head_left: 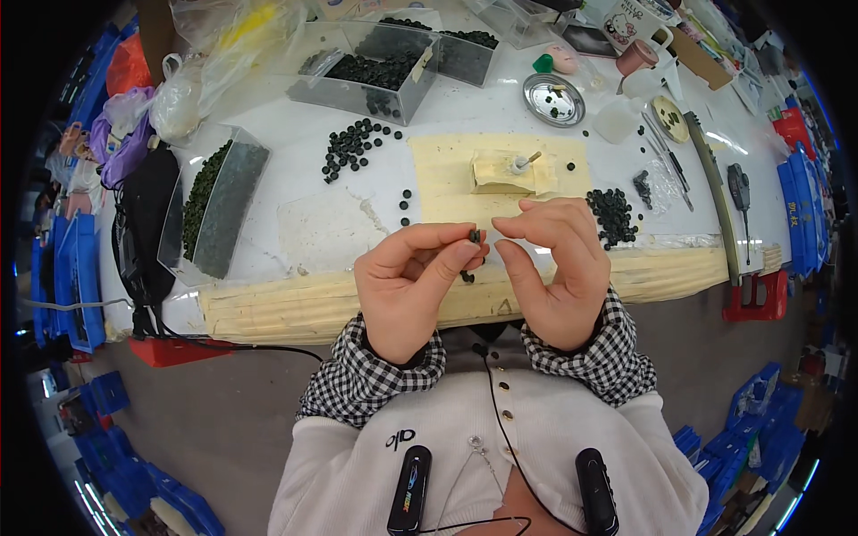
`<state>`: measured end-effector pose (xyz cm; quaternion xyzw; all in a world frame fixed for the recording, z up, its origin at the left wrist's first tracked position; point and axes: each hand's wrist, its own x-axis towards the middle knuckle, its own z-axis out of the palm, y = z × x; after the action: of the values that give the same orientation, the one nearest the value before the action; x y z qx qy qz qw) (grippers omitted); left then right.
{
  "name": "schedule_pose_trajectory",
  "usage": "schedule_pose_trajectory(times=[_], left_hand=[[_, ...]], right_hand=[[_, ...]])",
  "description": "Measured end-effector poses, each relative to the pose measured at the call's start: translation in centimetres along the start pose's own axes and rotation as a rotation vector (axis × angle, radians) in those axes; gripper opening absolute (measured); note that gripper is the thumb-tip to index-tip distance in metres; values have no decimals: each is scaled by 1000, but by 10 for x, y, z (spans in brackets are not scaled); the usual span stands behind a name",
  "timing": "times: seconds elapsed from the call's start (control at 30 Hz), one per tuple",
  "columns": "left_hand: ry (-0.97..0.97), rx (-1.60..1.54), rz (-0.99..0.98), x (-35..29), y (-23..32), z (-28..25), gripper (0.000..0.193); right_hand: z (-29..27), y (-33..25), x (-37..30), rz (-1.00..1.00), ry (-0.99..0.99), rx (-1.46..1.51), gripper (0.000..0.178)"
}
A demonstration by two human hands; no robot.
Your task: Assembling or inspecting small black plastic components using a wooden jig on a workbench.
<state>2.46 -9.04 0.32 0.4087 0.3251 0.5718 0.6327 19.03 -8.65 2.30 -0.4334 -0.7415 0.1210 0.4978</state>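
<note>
My left hand pinches a small dark piece between thumb and fingertips, just above the table's front edge. What kind of part it is, I cannot make out. Facing it, my right hand has its thumb and forefinger spread apart, with nothing visible between them. Another small black part shows below the left fingertips, by the taped edge. Beyond both hands stands a block wrapped in cream tape with a peg on top, on a cream sheet. Small black round parts lie heaped past my right hand.
More black round parts are scattered at the far left, before a clear bin of them. A clear bin of small green pieces stands left. At right lie tweezers, a metal dish and a dark-handled tool.
</note>
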Motion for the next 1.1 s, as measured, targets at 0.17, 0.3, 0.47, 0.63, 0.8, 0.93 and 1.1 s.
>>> schedule_pose_trajectory(times=[0.17, 0.3, 0.47, 0.63, 0.8, 0.93, 1.1], left_hand=[[-8, 54, 26, -1, 0, 0, 19], [-17, 86, 16, 0, -1, 1, 19], [-25, 102, 27, 1, -1, 4, 19], [-26, 130, 31, 1, -2, 5, 18], [-39, 153, 21, 2, -3, 4, 18], [-57, 141, 38, 3, -5, 4, 18], [-18, 122, -7, 3, 0, 12, 21]], right_hand=[[1, 0, 1, 8, -6, 65, 21], [1, 2, -1, 11, -17, 75, 19], [1, 5, -3, 32, -10, 119, 19], [-1, 7, -4, 50, -14, 129, 19], [-2, 8, -4, 57, -10, 149, 21], [-4, 10, -5, 41, -31, 133, 23], [-5, 11, -4, 50, -50, 154, 23]])
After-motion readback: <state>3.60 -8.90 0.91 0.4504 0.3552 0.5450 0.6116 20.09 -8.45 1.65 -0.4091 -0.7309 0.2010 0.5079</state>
